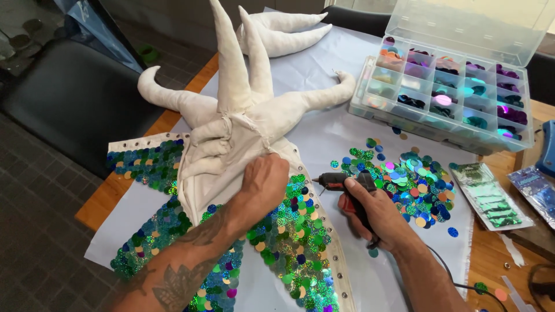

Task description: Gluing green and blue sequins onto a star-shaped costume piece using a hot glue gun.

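A cream stuffed fabric piece (231, 110) with several long curved horns lies on a white sheet (324, 138). Its lower panels are covered with green, blue and gold sequins (289, 231). My left hand (263, 182) presses flat on the bare fabric at the middle, just above the sequinned part. My right hand (376, 216) grips a black glue gun (341, 180), its nozzle pointing left toward the edge of the panel. The gun's cord (457, 283) trails to the lower right.
A pile of loose sequins (410, 182) lies right of the gun. A clear compartment box (445, 92) of sequins stands open at the back right. Sequin packets (491, 199) lie on the wooden table (110, 196). A dark chair (69, 98) stands left.
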